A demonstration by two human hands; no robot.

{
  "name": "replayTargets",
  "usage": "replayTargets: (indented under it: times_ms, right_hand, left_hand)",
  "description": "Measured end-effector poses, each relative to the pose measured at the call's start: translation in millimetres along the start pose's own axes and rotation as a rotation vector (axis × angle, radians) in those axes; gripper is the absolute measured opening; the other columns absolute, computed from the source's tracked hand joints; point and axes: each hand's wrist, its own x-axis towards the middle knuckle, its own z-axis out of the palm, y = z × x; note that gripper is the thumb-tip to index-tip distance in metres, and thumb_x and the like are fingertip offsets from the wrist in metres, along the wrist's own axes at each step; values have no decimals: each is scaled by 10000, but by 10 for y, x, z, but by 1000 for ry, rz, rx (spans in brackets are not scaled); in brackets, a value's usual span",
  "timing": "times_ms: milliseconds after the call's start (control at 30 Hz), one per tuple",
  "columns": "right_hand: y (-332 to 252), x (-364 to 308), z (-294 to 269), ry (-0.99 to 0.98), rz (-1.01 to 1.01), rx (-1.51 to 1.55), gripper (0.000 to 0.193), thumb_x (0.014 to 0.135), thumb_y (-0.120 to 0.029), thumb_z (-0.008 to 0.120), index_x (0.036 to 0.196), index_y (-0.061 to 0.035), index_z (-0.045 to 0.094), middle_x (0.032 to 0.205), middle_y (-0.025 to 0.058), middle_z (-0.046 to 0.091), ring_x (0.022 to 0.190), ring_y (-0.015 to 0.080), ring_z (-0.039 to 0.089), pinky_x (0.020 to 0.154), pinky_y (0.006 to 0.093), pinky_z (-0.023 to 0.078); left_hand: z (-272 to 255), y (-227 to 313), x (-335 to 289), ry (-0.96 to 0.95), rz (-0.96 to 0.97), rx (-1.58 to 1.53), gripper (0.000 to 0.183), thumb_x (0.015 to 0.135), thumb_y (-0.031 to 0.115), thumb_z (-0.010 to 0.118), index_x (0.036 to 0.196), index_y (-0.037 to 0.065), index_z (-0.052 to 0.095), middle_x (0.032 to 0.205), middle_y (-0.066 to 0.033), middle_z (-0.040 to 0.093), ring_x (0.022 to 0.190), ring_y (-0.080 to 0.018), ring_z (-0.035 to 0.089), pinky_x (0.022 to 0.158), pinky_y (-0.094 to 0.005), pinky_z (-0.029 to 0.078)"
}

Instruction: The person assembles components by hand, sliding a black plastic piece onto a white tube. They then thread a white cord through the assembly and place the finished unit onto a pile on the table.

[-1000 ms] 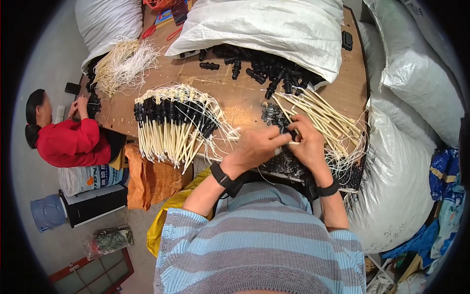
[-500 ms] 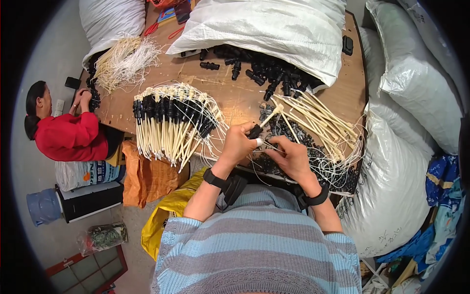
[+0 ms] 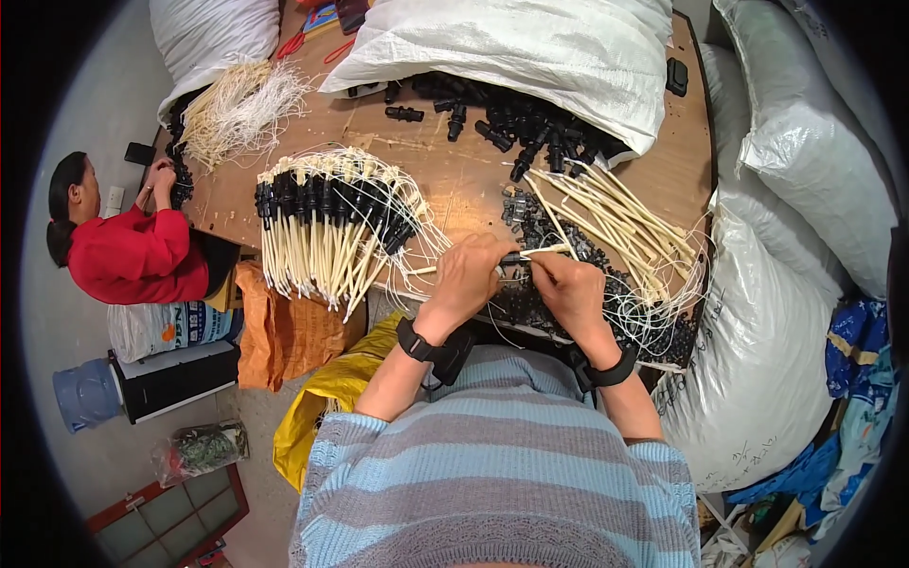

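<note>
My left hand is closed round a cream rod, with a black tubular fitting showing just past its fingers. One end of the rod sticks out to the left of that hand. Pinched at the cream head of the same piece is my right hand, its fingertips close to the fitting. Under and around both hands lie many small dark plastic parts. To the right is a loose bundle of cream rods with white cords. At left, finished-looking rods with black fittings lie in a dense row.
A large white sack spills black fittings onto the brown table. Pale cords lie by another sack at far left. A person in red works at the table's left end. Full white sacks stand at right.
The rod between my hands has swung from slanting up to nearly level. My right hand has gone from the thin cord to the rod's head, and my left hand has turned over it.
</note>
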Motion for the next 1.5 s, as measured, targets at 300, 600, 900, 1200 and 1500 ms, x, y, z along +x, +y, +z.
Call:
replayTargets:
  times_ms: [300, 600, 900, 1200, 1500]
  right_hand:
    - [56, -45, -30, -288, -57, 181, 165, 853, -73, 625, 1018, -62, 613, 699, 162, 604, 606, 346, 610, 531, 377, 467]
    - [-18, -102, 65, -156, -83, -16, 82, 895, -130, 596, 907, -73, 538, 760, 133, 602, 625, 346, 614, 495, 422, 458]
    - [-28, -105, 54, -49, -80, 14, 56, 897, -145, 603, 929, -101, 594, 755, 90, 615, 612, 318, 616, 484, 397, 457]
    - [50, -194, 102, -145, 5, 258, 69, 883, -137, 617, 937, -106, 647, 711, 122, 625, 603, 320, 618, 500, 372, 464]
    - [188, -305, -24, -16, 270, 244, 63, 858, -119, 639, 891, -72, 664, 594, 126, 577, 486, 236, 575, 480, 326, 427]
  left_hand:
    - [-50, 95, 59, -297, -78, -181, 502, 700, -59, 559, 1185, 70, 569, 1029, -153, 655, 1003, -339, 606, 818, -388, 491]
    - [106, -36, 14, 111, 70, -273, 273, 669, -22, 696, 919, 63, 629, 899, -47, 640, 811, -218, 584, 739, -309, 459]
    - [102, -82, -7, 101, -106, -575, 161, 727, -48, 677, 861, 38, 653, 884, -35, 646, 817, -136, 589, 738, -274, 472]
    - [93, -67, 52, 127, 221, -457, 146, 721, -25, 693, 847, 38, 657, 863, -61, 625, 808, -198, 589, 692, -320, 485]
    - [88, -571, 319, -11, -218, -32, 368, 686, -15, 677, 1043, 64, 644, 880, -101, 603, 839, -280, 605, 743, -386, 490]
